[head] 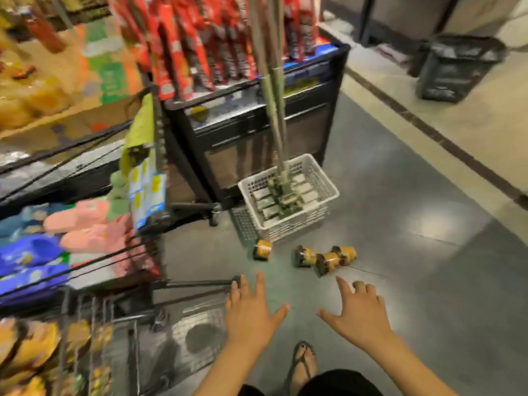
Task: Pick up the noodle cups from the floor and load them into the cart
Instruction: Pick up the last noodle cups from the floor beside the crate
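Left hand and right hand both empty, fingers spread, held out toward four cups tipped on the floor by the basket. Cart sits left, close for loading.

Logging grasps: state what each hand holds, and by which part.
Nothing is held. The left hand and right hand are open, fingers spread, short of the noodle cups.

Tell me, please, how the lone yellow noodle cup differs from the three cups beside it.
The lone yellow noodle cup lies alone near the white plastic basket; the three noodle cups lie bunched together. The lone cup is ahead of the left hand; the three, the right hand. All rest on the grey floor.
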{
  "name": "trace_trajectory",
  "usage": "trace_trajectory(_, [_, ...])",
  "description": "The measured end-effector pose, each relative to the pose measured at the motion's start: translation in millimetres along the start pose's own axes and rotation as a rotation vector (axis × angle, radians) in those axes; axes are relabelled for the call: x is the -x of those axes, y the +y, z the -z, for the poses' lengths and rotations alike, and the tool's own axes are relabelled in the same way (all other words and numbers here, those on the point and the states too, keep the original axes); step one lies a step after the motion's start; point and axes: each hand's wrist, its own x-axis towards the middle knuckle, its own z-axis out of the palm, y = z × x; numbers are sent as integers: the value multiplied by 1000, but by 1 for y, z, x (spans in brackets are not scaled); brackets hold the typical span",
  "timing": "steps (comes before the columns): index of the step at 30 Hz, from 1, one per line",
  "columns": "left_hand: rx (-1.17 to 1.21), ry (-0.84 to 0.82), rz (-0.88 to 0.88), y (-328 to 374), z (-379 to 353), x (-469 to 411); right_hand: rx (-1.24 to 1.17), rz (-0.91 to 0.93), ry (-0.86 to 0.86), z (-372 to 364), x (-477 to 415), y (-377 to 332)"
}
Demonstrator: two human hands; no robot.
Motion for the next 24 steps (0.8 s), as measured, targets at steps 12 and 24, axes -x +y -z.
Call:
trace_trajectory(12, [-199,-214,-177,58,-39,-80,-188,-406,-140,-30,-26,94])
trace_trajectory(24, [-296,-210,-348,100,-127,-272,-241,-564,-220,-107,-188,151])
